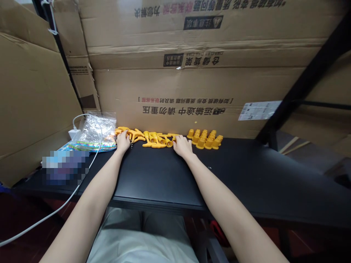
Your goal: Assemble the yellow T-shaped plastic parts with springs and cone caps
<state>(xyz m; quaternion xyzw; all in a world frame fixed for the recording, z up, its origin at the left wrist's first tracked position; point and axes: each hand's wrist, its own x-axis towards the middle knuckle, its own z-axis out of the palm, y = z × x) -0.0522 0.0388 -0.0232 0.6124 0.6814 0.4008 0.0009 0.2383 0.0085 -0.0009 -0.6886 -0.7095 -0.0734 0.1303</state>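
Observation:
My left hand [123, 142] reaches to the back of the black table, its fingers curled over the left end of a heap of yellow curved handle-like pieces [136, 135]. Small dark metal bits hang by that heap. My right hand [183, 147] is closed at the right end of a row of yellow T-shaped pieces with hollow cone ends [154, 140], fingertips on one of them. Both hands' fingertips are partly hidden. Just right of my right hand, several yellow cup-shaped pieces [201, 142] stand upside down in a close group.
Cardboard [164, 84] with printed text forms the back wall, and another cardboard sheet [33, 95] stands at left. A clear plastic bag [99, 126], a white plug [74, 133] and a white cable [94, 157] lie left. A black metal post [296, 84] rises at right.

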